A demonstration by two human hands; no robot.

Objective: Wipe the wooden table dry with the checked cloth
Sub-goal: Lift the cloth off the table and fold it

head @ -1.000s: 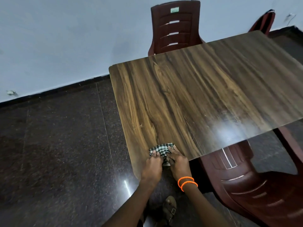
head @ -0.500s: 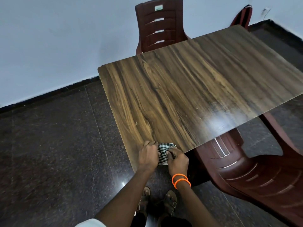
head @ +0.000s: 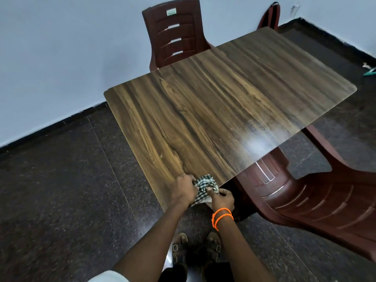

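My left hand (head: 184, 189) and right hand (head: 220, 198) both clutch the bunched cloth (head: 203, 190) at the table's (head: 223, 102) near corner. I think, overhanging the edge, it could slip off mid-stroke.

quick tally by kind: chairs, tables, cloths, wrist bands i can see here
chairs: 3 (far side, far corner, only partly seen, near right)
wooden table: 1
checked cloth: 1, held by left hand and right hand
orange wrist bands: 2
total: 7
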